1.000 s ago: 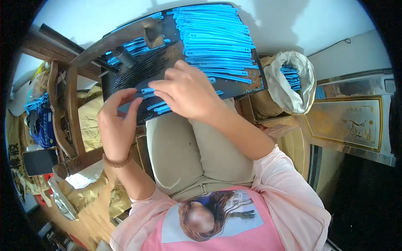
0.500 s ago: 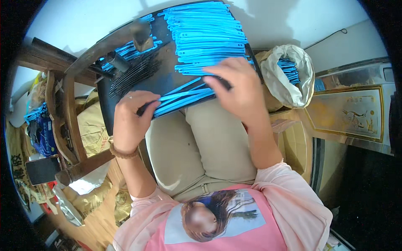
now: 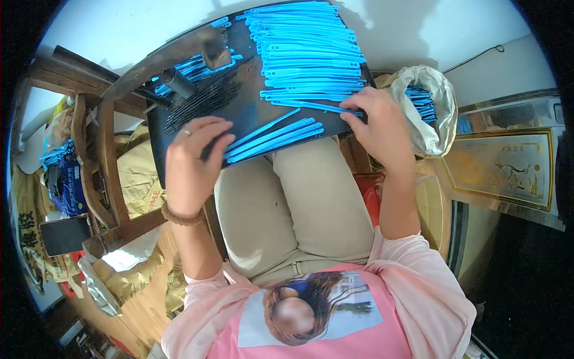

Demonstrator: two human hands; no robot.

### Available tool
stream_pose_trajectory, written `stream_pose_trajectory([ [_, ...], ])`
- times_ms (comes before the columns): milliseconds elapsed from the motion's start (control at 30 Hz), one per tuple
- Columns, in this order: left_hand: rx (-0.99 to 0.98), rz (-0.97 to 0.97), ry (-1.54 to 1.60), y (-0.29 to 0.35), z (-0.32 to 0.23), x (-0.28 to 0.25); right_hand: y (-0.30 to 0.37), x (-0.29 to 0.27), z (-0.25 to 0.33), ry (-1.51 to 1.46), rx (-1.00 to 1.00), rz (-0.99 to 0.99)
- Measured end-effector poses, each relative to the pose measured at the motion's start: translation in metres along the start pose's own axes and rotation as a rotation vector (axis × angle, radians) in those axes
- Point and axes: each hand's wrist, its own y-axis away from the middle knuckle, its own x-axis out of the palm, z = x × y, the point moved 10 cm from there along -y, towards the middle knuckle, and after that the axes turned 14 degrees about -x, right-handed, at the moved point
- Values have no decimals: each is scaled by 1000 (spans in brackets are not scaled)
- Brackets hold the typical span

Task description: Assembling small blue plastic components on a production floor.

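Right hand (image 3: pixel 382 122) pinches a blue strip (image 3: pixel 317 107) at six o'clock of the stack (image 3: pixel 311 57), best squared to its rows; left hand (image 3: pixel 194 158), fingers parted, stands at nine o'clock of the loose strips (image 3: pixel 299 135).

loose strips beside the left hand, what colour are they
The loose strips are bright blue, seen best in the head view.

A gold-framed picture (image 3: pixel 499 170) at right, a cord (image 3: pixel 475 57) against the pale wall (image 3: pixel 472 24); at left, perhaps a blue packet (image 3: pixel 69 188).
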Motion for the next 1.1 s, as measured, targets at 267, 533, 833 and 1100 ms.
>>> stream_pose_trajectory([
  [267,50,-145,-279,-17,19,-14,2,-4,0,-39,-29,-13],
  [533,20,-156,-331,-13,15,-12,9,-13,-8,-236,-3,-97],
  [833,23,-117,-401,-9,15,-8,9,-51,-11,-787,-49,-494],
  [1100,9,-126,-365,-6,18,-8,0,-57,1,-802,-209,-696],
])
